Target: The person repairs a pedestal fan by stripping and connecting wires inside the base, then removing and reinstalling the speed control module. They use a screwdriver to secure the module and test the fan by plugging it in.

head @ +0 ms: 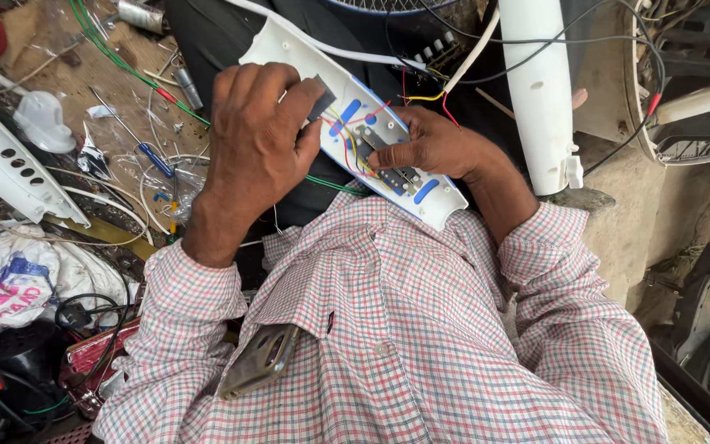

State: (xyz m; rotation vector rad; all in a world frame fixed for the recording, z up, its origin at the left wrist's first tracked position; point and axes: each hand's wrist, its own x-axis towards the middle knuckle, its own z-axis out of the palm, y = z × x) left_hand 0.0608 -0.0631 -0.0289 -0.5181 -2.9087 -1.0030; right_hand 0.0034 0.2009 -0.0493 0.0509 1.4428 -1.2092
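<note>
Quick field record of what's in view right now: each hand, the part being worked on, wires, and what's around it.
left hand: grips the white panel at its upper end, thumb by a small dark part
right hand: fingertips on the switch block inside the panel
wires: red and yellow, running across the panel's inside
white column: to the right, upright
screwdriver: blue handle, on the littered ground to the left
shirt pocket: phone sticking out

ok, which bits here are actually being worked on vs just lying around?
In hand:
- white plastic housing with blue slots
- switch block under the right hand
- small dark part pinched by the left hand
- red and yellow wires

Lying about:
- blue-handled screwdriver
- white panel at left
- white tube
- phone in the shirt pocket
- plastic bag
</note>
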